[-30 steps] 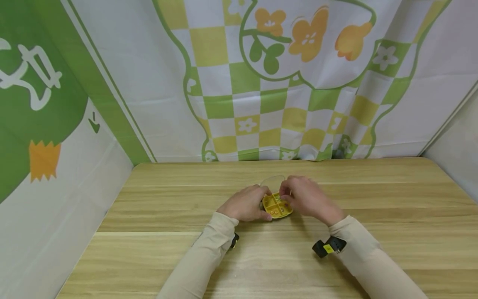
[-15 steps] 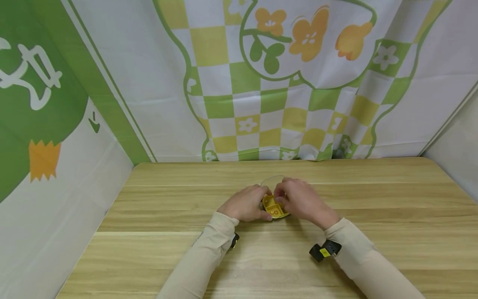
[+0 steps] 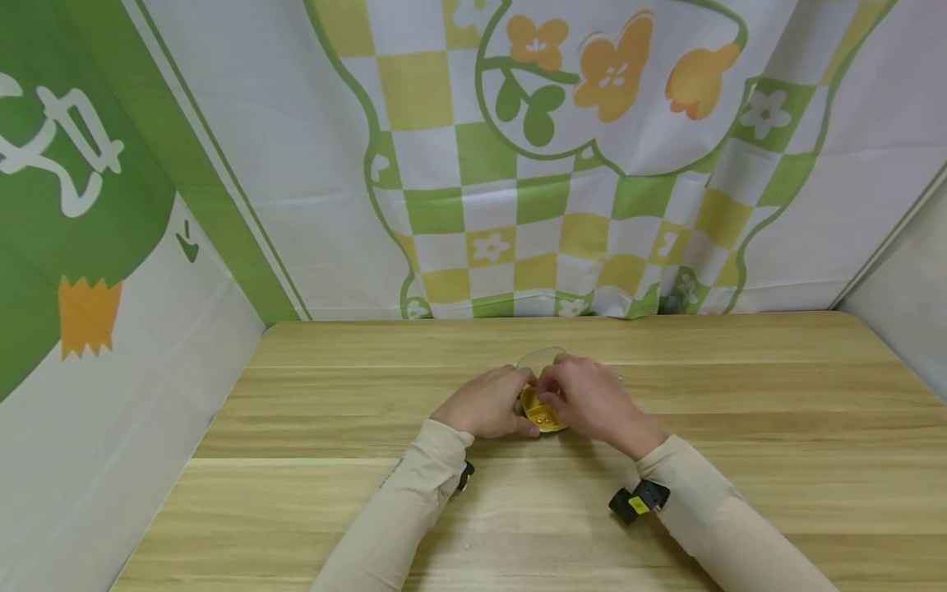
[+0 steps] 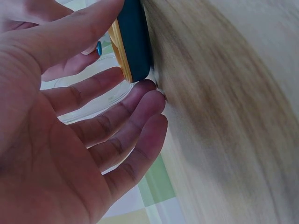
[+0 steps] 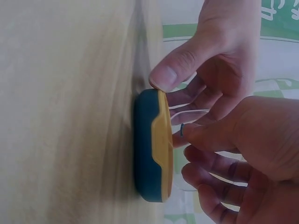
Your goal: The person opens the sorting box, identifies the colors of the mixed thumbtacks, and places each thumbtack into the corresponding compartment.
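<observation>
A small box with a yellow divided tray (image 3: 546, 426) and dark teal base (image 5: 147, 154) sits on the table, its transparent lid (image 3: 538, 357) swung up at the back. My left hand (image 3: 488, 403) holds it from the left, thumb on the near side and index finger on the far side. Over the tray, my right hand (image 3: 592, 399) pinches a tiny teal piece (image 5: 181, 129) between thumb and index finger; its kind is too small to tell. Two small round pieces (image 3: 543, 420) lie in the near-left compartment. The right hand hides the right compartments.
The box stands on a wood-grain table (image 3: 333, 493). A tiny shiny object (image 3: 620, 378) lies just right of my right hand. Behind the table hangs a green, yellow and white curtain (image 3: 533, 230), with another cloth along the left.
My right hand has moved left over the tray and now covers its right compartments, with fingers above the far-left one. The left hand and box have stayed in place.
</observation>
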The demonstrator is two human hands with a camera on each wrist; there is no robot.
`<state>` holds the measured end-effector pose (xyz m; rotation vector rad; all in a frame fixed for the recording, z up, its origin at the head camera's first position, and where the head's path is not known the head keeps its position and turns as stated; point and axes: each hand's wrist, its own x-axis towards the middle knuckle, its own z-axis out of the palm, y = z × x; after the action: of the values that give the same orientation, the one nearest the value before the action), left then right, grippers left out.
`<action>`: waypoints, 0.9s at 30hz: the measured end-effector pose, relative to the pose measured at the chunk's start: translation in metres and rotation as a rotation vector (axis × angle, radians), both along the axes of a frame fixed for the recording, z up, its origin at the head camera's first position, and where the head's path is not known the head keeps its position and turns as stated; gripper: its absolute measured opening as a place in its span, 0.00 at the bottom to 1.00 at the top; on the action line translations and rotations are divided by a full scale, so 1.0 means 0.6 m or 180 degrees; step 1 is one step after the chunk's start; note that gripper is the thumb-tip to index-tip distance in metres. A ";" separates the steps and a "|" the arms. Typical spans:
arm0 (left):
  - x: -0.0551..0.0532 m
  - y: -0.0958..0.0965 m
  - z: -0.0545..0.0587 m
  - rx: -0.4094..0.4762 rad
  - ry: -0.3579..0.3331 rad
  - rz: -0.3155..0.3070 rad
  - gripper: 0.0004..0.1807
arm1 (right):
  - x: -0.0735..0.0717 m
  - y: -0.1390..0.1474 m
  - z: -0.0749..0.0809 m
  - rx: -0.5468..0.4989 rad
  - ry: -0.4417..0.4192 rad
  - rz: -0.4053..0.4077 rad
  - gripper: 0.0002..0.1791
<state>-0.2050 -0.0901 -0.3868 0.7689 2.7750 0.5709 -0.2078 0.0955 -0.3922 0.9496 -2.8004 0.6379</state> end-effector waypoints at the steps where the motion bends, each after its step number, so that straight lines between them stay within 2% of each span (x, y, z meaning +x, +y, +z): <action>1: 0.000 0.000 0.000 0.0003 0.0001 -0.0001 0.32 | 0.000 -0.001 -0.001 -0.0008 0.0016 0.0001 0.03; 8: 0.000 0.001 0.001 0.0012 0.0036 -0.0017 0.29 | 0.002 -0.007 -0.008 -0.0022 0.0115 -0.0048 0.04; 15: -0.002 0.000 0.002 0.0021 0.0044 -0.0044 0.27 | 0.005 -0.012 -0.011 -0.0053 0.0101 -0.0106 0.04; 27: -0.003 -0.003 0.002 0.0090 0.0004 -0.0056 0.26 | 0.006 -0.018 -0.020 -0.0066 0.0187 -0.0200 0.04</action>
<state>-0.2070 -0.0918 -0.3858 0.7989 2.7642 0.6079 -0.2044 0.0848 -0.4042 0.8588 -2.7543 0.6191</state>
